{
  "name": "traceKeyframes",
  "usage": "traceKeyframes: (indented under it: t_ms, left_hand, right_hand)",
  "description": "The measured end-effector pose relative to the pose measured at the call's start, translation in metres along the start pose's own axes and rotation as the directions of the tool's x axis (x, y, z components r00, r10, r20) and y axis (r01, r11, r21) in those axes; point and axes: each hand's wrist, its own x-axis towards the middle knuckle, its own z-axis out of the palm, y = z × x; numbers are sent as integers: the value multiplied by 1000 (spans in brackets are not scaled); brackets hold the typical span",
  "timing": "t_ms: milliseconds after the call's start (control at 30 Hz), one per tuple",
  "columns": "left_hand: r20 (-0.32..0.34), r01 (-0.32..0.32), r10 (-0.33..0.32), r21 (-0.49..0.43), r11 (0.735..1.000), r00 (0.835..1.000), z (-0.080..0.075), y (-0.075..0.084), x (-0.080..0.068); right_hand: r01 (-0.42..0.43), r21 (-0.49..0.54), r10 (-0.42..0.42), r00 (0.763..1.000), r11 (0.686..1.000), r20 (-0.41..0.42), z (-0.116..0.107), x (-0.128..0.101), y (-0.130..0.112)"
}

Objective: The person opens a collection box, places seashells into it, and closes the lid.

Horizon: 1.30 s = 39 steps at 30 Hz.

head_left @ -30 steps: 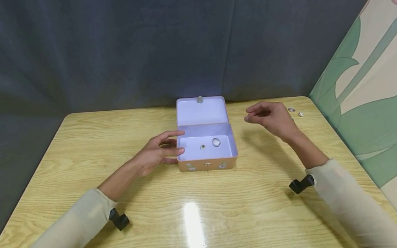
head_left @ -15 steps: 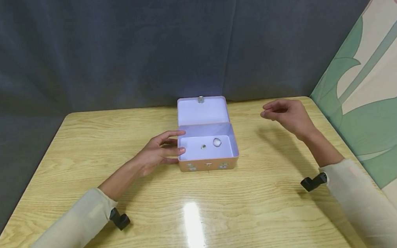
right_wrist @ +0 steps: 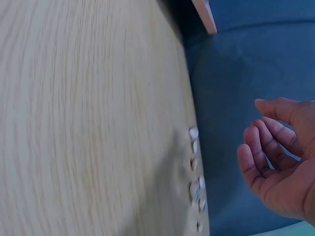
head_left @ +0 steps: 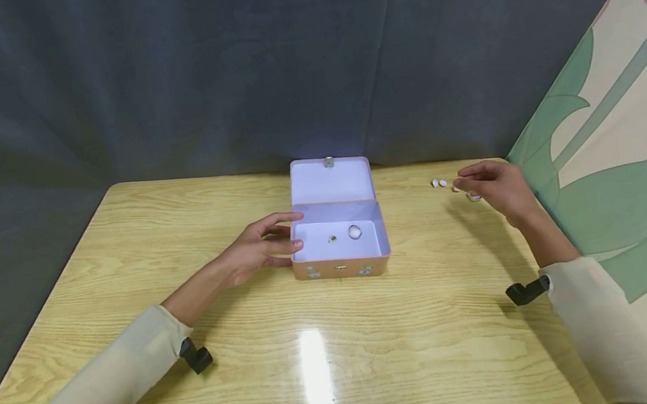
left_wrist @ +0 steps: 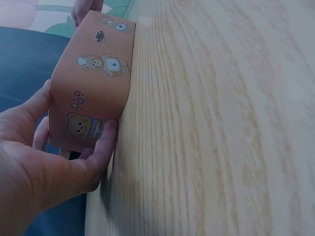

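An orange tin box (head_left: 320,270) with a lilac inside stands with its lid raised. My left hand (head_left: 255,249) grips its left end; the left wrist view has the fingers and thumb around that end, where bears are printed (left_wrist: 91,73). Inside the box lie a round whitish shell-like piece (head_left: 355,232) and a smaller greenish one (head_left: 332,239). At the table's back right, my right hand (head_left: 498,190) hovers over a group of small pale shell-like pieces (head_left: 443,183), partly covering them. Its fingers (right_wrist: 261,147) are loosely bent, with nothing seen between them and the thumb.
The pieces form a rough row near the table's far edge (right_wrist: 195,189). A dark curtain (head_left: 220,82) hangs behind the wooden table (head_left: 245,363). On the right, a cloth with a flower print (head_left: 636,213) borders the table. Black cameras sit at both wrists.
My right hand has moved right, away from the box, over the small pieces, leaving several of them visible on its left. My left hand stays at the box.
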Motion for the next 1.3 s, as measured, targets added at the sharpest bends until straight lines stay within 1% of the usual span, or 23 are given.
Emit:
traceKeyframes:
  t_ms: [67,133,200,367,567,733,933,1133,1200,1300]
  left_hand:
    - [1,-1,1,-1,1000,1000,0,0,0]
    - [2,-2,2,-2,1000,1000,0,0,0]
    - [3,-6,6,-2,1000,1000,0,0,0]
    - [13,-15,15,-2,1000,1000,0,0,-1]
    - [19,-16,16,-2,1000,1000,0,0,-1]
    - [15,-16,16,-4,1000,1000,0,0,-2]
    - [12,-14,14,-1,1000,1000,0,1,-2]
    - [8,-14,14,0,1000,1000,0,1,-1]
    - [8,-15,15,-1,1000,1000,0,0,-1]
    - [10,-17,17,-1,1000,1000,0,0,-2]
  right_hand:
    - [-16,11,16,1000,1000,0,-4,1,6]
    - [-31,0,31,999,1000,-7,-8,3,11]
    - [-52,-17,52,999,998,-9,-11,4,16]
    - [-108,-78,110,994,991,17,-21,4,27]
    - [-145,-105,149,988,984,28,-28,2,41]
    - [-189,-162,196,980,969,33,-31,2,51]
    - [-206,-231,223,973,951,51,-31,2,53]
    - [-215,-285,254,961,934,107,-31,4,50]
    - [-214,-288,255,961,933,111,-30,5,50]
    - [-214,-298,250,964,930,91,-28,6,51]
